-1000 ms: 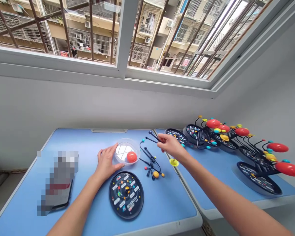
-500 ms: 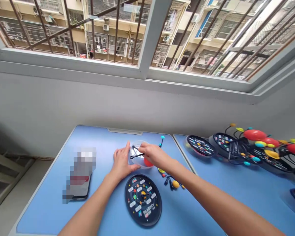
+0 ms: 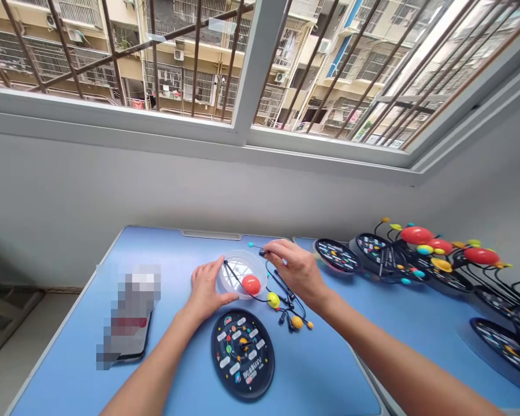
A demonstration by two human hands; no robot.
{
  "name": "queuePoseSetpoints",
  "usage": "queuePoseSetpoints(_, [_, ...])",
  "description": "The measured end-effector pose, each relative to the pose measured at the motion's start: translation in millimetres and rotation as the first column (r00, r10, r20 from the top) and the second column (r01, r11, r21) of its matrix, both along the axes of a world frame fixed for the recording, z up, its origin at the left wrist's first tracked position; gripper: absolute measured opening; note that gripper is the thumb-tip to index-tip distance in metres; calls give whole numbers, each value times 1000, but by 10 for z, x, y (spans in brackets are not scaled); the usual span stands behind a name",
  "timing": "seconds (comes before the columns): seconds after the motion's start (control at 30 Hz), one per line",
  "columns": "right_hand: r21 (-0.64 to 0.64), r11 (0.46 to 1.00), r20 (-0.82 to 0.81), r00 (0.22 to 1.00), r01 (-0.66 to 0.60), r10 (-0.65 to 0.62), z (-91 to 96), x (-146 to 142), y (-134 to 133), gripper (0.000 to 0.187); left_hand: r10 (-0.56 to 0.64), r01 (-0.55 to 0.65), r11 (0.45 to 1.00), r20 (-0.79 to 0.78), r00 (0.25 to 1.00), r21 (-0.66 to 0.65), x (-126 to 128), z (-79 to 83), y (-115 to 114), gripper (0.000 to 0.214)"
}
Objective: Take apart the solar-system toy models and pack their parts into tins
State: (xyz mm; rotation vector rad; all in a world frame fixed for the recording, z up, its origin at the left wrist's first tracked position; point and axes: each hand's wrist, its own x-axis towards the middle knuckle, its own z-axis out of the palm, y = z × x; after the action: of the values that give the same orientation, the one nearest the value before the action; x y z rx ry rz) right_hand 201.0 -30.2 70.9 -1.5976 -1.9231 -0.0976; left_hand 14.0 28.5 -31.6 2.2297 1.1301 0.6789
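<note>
My left hand (image 3: 207, 288) rests with spread fingers against the left side of a clear plastic bowl (image 3: 233, 267) that holds a red ball (image 3: 251, 284). My right hand (image 3: 295, 269) hovers just right of the bowl, fingers pinched on a thin black wire arm (image 3: 264, 252) with a small teal ball at its tip. Two black wire arms lie across the bowl. A bundle of black arms with yellow and orange balls (image 3: 291, 315) lies under my right wrist. In front of the bowl sits a round black base disc (image 3: 242, 353) with planet labels.
A blurred phone-like object (image 3: 127, 320) lies on the left of the blue table (image 3: 69, 370). On the adjoining table to the right stand several assembled solar-system models (image 3: 420, 251) and black discs (image 3: 337, 255). A grey wall and barred window run behind.
My right hand carried black arms from the right table to the bowl, left some across it, and now sits just right of it. The left hand stayed at the bowl; the camera shifted.
</note>
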Motion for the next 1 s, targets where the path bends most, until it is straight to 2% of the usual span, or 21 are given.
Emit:
queuePoseSetpoints(0.1, [-44, 997, -337, 939, 62, -74, -27, 47, -59, 16, 3, -4, 999, 18, 1000, 42, -4, 14, -21, 77])
queuePoseSetpoints(0.23, [-137, 990, -651, 752, 17, -103, -120, 110, -46, 23, -78, 71, 978, 29, 997, 197, 21, 131, -119, 45])
queuePoseSetpoints(0.33, [-127, 991, -763, 636, 32, -118, -115, 206, -27, 28, -216, 221, 920, -51, 975, 324, 91, 271, -191, 28])
queuePoseSetpoints(0.43, [-102, 993, -820, 560, 63, -120, -78, 327, -59, 31, -339, 379, 852, -171, 925, 362, 191, 393, -210, 22])
queuePoseSetpoints(0.57, [-73, 994, -863, 494, 87, -106, -137, 416, -197, 33, -393, 467, 785, -255, 883, 407, 300, 442, -157, 21])
queuePoseSetpoints(0.67, [-60, 988, -860, 496, 143, -124, -255, 402, -318, 29, -413, 476, 764, -237, 880, 436, 352, 403, -100, 21])
queuePoseSetpoints(0.77, [-52, 979, -833, 533, 196, -151, -332, 345, -433, 22, -437, 463, 770, -166, 884, 439, 381, 372, -76, 19])
queuePoseSetpoints(0.9, [32, 969, -707, 690, 245, -151, -302, 286, -556, 16, -455, 412, 813, 8, 891, 411, 397, 414, -84, 21])
queuePoseSetpoints(1.0, [164, 950, -544, 828, 267, -139, -251, 271, -604, 12, -380, 287, 881, 202, 902, 376, 400, 498, -97, 17])
